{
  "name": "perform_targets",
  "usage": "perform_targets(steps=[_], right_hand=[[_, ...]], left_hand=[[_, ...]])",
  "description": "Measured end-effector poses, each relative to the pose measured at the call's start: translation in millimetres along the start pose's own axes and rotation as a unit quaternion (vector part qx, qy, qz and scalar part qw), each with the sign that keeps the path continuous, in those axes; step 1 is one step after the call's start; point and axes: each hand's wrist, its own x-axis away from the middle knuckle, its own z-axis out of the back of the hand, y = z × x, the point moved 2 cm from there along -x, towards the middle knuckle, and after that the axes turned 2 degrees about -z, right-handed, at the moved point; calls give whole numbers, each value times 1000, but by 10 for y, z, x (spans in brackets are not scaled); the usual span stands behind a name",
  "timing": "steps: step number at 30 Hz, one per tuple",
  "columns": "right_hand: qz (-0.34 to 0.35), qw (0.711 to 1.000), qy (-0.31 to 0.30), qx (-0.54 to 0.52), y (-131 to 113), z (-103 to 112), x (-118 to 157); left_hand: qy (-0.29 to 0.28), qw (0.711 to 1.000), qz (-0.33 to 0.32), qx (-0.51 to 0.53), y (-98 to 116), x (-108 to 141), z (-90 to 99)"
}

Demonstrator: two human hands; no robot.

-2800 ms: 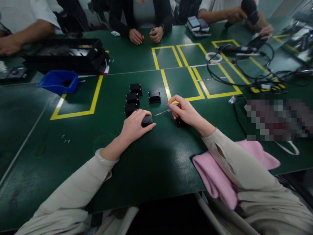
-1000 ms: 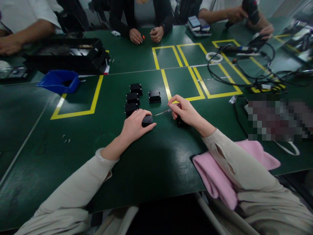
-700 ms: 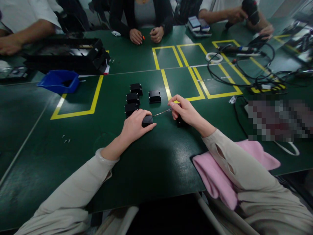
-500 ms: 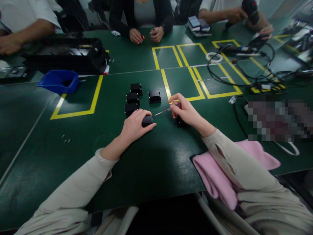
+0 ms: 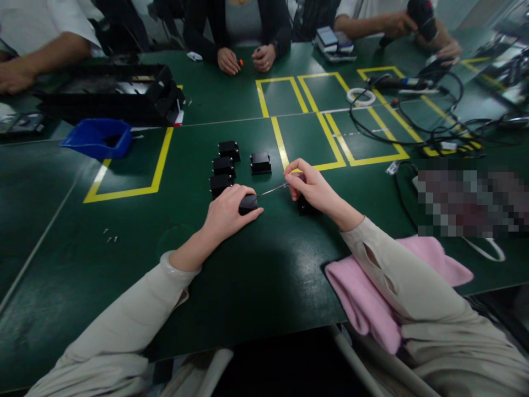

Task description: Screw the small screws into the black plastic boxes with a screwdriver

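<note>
My left hand [image 5: 226, 210] is wrapped round a small black box [image 5: 248, 204] on the green table. In my right hand [image 5: 306, 184] is a thin screwdriver [image 5: 273, 191], pinched by the handle; its metal shaft points left and its tip meets the right side of the box. Several similar black boxes with shiny screw ends stand just beyond: a column with one box [image 5: 228, 150] at its far end, and a separate box [image 5: 260, 162] to the right. Under my right hand another dark part [image 5: 308, 207] is mostly hidden.
A blue bin [image 5: 99, 138] and black trays [image 5: 111, 94] stand at the left. Loose screws [image 5: 110, 236] lie nearer. A pink cloth [image 5: 363, 298] is under my right forearm. Cables [image 5: 413, 127] spread at the right. Across the table are co-workers' hands [image 5: 229, 60].
Almost nothing differs. The whole view has shifted very slightly; both hands keep their hold on the box and the screwdriver.
</note>
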Motion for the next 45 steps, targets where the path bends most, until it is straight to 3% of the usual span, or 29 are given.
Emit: perform_targets(steps=[15, 45], right_hand=[[4, 1000, -23, -13, 15, 1, -9], [20, 1000, -3, 14, 23, 17, -9]], left_hand=[[-1, 1000, -1, -8, 0, -1, -3], [2, 1000, -5, -6, -12, 1, -15]])
